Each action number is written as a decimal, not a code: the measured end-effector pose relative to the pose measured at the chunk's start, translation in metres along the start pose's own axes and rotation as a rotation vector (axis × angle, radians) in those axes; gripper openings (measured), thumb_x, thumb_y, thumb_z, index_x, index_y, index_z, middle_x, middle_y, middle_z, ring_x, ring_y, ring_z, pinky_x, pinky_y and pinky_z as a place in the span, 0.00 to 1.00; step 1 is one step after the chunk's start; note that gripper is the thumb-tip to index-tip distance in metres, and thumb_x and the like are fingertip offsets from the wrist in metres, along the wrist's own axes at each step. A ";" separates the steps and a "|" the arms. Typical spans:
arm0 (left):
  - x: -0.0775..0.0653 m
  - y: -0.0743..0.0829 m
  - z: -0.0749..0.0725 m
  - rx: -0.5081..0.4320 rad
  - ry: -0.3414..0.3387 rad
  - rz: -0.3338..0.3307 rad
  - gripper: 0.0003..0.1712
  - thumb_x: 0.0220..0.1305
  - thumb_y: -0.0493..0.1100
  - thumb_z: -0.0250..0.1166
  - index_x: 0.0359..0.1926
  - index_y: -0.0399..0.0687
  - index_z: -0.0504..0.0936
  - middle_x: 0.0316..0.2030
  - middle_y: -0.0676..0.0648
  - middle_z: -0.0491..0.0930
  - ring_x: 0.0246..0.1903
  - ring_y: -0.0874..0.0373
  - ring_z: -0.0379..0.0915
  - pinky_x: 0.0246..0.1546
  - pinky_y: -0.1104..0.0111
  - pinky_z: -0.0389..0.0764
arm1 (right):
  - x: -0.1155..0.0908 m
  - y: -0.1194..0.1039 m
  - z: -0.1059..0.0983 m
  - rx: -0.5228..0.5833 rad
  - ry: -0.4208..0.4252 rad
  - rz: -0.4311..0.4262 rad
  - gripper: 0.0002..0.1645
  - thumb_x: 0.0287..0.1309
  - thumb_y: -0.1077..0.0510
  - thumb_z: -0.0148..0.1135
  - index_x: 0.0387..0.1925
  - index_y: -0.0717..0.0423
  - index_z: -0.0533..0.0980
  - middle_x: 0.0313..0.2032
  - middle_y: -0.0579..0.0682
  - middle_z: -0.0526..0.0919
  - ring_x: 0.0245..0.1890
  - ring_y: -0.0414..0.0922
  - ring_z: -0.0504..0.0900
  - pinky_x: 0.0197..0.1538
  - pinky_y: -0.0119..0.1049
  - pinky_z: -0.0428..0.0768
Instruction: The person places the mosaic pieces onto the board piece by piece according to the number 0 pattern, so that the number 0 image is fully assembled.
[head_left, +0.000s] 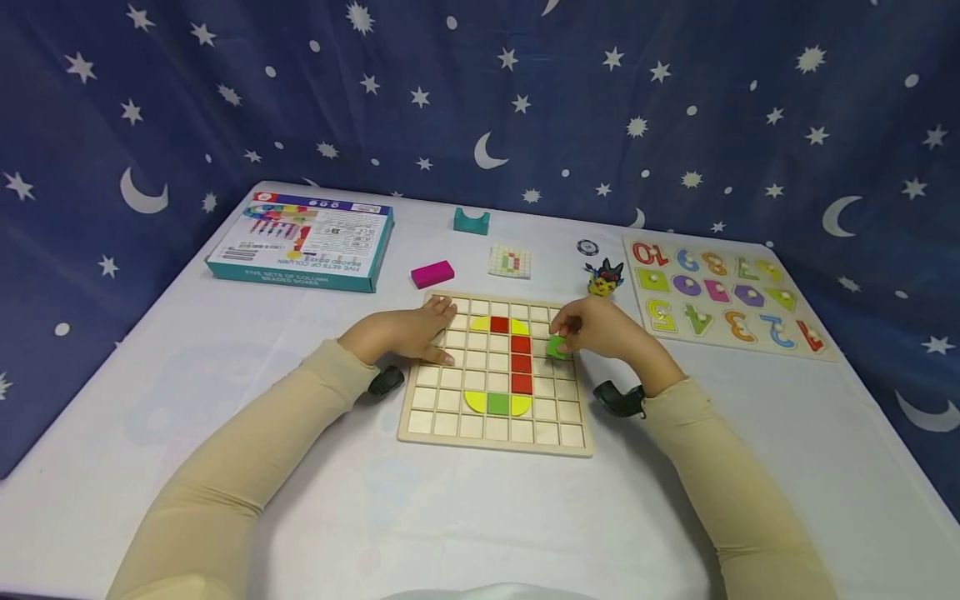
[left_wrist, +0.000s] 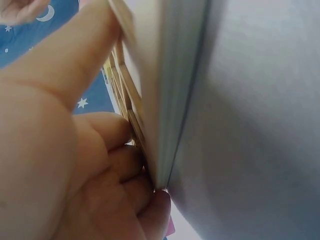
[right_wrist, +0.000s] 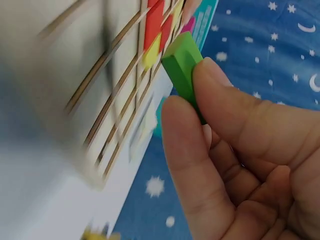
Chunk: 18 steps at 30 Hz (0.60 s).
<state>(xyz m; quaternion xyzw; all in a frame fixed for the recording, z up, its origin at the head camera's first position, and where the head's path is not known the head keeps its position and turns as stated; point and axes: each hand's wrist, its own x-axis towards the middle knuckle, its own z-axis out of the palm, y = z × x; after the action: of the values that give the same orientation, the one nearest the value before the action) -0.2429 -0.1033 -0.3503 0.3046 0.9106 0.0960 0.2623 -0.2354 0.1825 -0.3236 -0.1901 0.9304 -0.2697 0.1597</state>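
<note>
A wooden grid board (head_left: 495,429) lies on the table, with red square tiles (head_left: 521,363), a green tile (head_left: 497,404) and yellow rounded pieces (head_left: 476,402) set in its cells. My left hand (head_left: 412,332) rests on the board's left edge, thumb and fingers spread apart; its fingertips touch the rim in the left wrist view. Between thumb and index finger, my right hand (head_left: 600,327) pinches a green square block (right_wrist: 182,62). It holds the block over the right part of the board, and the other fingers are curled toward the palm in the right wrist view.
Beyond the board lie a magenta block (head_left: 432,274), a small pattern card (head_left: 510,262), a teal notched block (head_left: 471,221), a round chip (head_left: 588,247) and a small figurine (head_left: 603,278). A flat box (head_left: 300,242) lies back left, a number puzzle (head_left: 723,292) right.
</note>
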 end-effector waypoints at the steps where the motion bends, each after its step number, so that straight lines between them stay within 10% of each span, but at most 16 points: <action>1: 0.000 0.000 0.000 -0.001 -0.001 0.000 0.51 0.63 0.57 0.56 0.70 0.31 0.38 0.70 0.34 0.32 0.70 0.42 0.23 0.69 0.54 0.38 | 0.005 -0.005 0.003 0.007 -0.008 -0.012 0.10 0.46 0.69 0.67 0.34 0.61 0.80 0.28 0.51 0.79 0.30 0.44 0.74 0.33 0.33 0.74; 18: 0.001 0.000 0.000 0.010 -0.005 -0.011 0.53 0.61 0.58 0.57 0.70 0.30 0.39 0.70 0.33 0.34 0.70 0.42 0.25 0.69 0.54 0.41 | 0.076 -0.060 0.042 -0.034 -0.144 -0.132 0.08 0.44 0.68 0.69 0.30 0.58 0.80 0.25 0.48 0.78 0.29 0.41 0.73 0.33 0.28 0.73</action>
<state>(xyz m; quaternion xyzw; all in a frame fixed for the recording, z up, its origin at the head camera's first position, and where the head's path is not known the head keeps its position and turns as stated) -0.2436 -0.1029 -0.3509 0.3012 0.9120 0.0894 0.2636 -0.2691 0.0834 -0.3386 -0.2728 0.9064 -0.2493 0.2045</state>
